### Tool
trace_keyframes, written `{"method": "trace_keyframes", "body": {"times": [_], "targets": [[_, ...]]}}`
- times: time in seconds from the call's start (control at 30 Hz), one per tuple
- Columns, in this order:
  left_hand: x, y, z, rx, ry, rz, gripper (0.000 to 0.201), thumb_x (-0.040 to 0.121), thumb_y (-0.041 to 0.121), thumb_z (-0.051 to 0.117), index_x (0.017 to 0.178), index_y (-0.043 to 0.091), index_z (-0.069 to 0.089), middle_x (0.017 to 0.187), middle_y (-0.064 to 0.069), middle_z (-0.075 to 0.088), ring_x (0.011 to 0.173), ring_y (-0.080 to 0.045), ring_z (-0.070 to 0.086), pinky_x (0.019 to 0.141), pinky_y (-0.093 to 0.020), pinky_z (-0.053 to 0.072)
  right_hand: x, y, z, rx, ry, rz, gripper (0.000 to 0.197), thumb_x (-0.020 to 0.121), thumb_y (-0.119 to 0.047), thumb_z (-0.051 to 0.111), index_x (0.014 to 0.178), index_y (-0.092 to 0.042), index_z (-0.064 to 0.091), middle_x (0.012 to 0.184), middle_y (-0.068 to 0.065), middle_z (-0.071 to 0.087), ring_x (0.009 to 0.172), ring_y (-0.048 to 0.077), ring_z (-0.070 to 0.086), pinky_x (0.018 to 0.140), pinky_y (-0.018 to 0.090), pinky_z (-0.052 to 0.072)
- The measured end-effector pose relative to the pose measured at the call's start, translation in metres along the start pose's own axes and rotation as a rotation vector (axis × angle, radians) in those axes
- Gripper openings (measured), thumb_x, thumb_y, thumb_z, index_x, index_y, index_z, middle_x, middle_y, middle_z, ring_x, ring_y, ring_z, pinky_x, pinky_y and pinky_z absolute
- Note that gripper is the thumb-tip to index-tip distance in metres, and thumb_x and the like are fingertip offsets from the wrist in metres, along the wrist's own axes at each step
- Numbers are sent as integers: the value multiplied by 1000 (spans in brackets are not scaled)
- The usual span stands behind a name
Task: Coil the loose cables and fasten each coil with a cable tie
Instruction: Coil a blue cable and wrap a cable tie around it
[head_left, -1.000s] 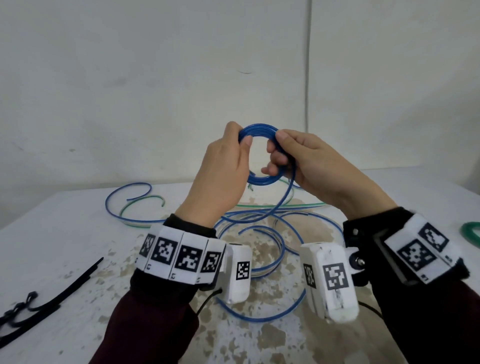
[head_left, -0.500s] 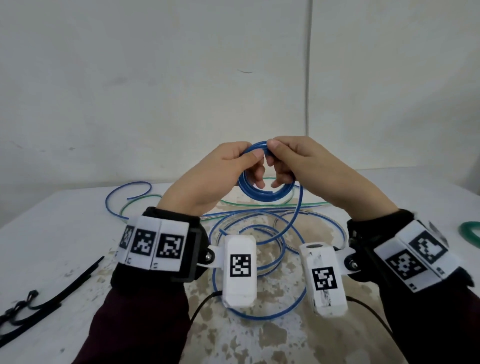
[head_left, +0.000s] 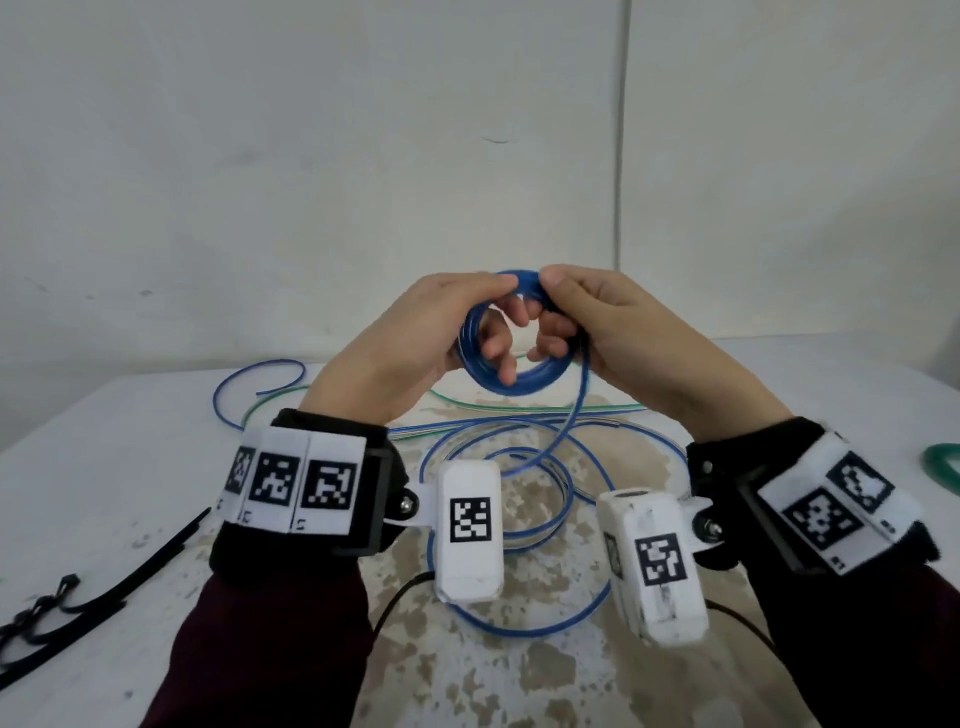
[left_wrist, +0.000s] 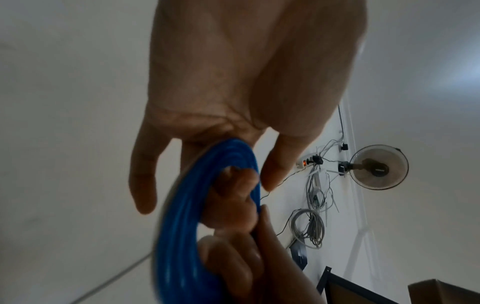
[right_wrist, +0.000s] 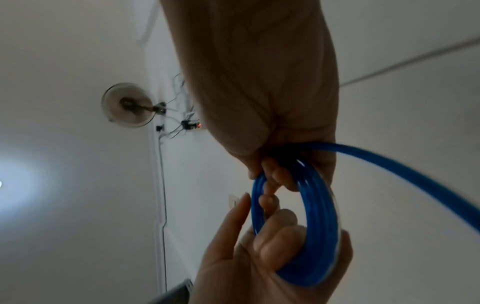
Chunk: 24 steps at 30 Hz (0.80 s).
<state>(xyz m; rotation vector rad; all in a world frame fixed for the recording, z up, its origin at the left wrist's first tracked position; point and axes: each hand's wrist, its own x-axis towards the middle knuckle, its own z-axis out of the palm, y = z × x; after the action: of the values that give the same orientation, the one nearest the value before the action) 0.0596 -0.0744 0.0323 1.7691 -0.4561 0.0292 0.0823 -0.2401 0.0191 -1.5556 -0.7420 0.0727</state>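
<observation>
Since a second ago both hands have dropped a little, left hand (head_left: 415, 332) and right hand (head_left: 618, 332) pinching the springy, light coil (head_left: 511, 376) above the table (head_left: 104, 467); grip its top where turns bunch.

No legible words, brand names or numerals are found in any view. The only signs are black-and-white square code markers, not readable as text: three stand on the white band (head_left: 293, 480) at the left wrist, one on the white camera housing (head_left: 469, 530) just right of that band, and further ones on the right housing (head_left: 655, 564) and right band (head_left: 836, 512). Small marks beneath the markers are too small to make out.
</observation>
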Motion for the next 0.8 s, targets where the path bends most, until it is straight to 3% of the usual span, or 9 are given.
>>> {"method": "trace_keyframes", "body": {"times": [0.1, 0.2, 0.27, 0.33, 0.43, 0.53, 0.63, 0.73, 0.8], "targets": [[-3, -2, -2, 42, -33, 10, 33, 100, 22, 42, 75, 3, 53, 58, -5, 39, 43, -17, 44, 54, -23, 40, -2, -3, 4, -200, -26, -24, 35, 105, -18, 31, 81, -10, 56, 58, -12, 41, 52, 8, 36, 66, 25, 47], [-3, 0, 4, 34, 33, 130, 32, 101, 18, 40, 73, 5, 49, 70, -11, 38, 45, -8, 26, 46, -16, 26, -2, -5, 3, -122, 44, -31, 34, 104, -23, 35, 82, -10, 58, 61, 0, 38, 57, 12, 42, 67, 24, 50], [0, 1, 11, 12, 121, 199, 33, 102, 18, 39, 72, 8, 48, 69, -14, 28, 46, -8, 21, 45, -15, 21, -2, -7, 2, -27, 112, -16, 37, 103, -28, 34, 87, -9, 61, 62, 3, 49, 63, 17, 54, 67, 24, 52], [3, 1, 17, -134, 225, 241, 34, 103, 19, 39, 71, 9, 44, 61, -6, 22, 45, -8, 19, 44, -17, 19, -1, -10, 0, 98, 145, 0, 39, 104, -27, 30, 92, -8, 62, 64, 4, 59, 69, 19, 62, 68, 24, 53], [6, 2, 19, -395, 304, 226, 36, 103, 21, 37, 69, 10, 41, 57, 3, 24, 43, -7, 20, 45, -18, 18, -2, -13, 0, 197, 137, -17, 39, 105, -21, 25, 92, -7, 59, 64, 1, 60, 71, 17, 64, 73, 27, 55], [6, 3, 17, -433, 182, 134, 36, 101, 23, 35, 68, 11, 42, 52, 1, 27, 40, -12, 29, 47, -22, 27, -1, -12, 2, 152, 129, -59, 36, 105, -19, 25, 83, -9, 52, 58, -3, 48, 60, 14, 54, 71, 27, 49], [2, 4, 13, -211, 8, 27, 32, 98, 27, 40, 73, 7, 46, 47, 1, 39, 40, -18, 40, 56, -28, 39, -5, -13, 0, -52, 66, -39, 34, 105, -18, 28, 81, -9, 51, 57, -3, 36, 53, 11, 41, 63, 25, 44], [-1, 1, 7, -71, -92, -33, 32, 90, 34, 49, 83, 3, 52, 59, -7, 41, 41, -18, 43, 56, -29, 43, -9, -16, 1, -261, -21, 35, 28, 104, -18, 31, 86, -6, 49, 53, -6, 35, 48, 9, 38, 59, 25, 47], [-3, -1, 7, -65, -106, -22, 31, 93, 31, 47, 79, 4, 51, 60, -4, 38, 42, -12, 35, 52, -24, 39, -9, -17, 4, -295, -3, 67, 18, 104, -19, 33, 92, -9, 44, 50, -9, 38, 47, 10, 39, 60, 29, 48]]}}
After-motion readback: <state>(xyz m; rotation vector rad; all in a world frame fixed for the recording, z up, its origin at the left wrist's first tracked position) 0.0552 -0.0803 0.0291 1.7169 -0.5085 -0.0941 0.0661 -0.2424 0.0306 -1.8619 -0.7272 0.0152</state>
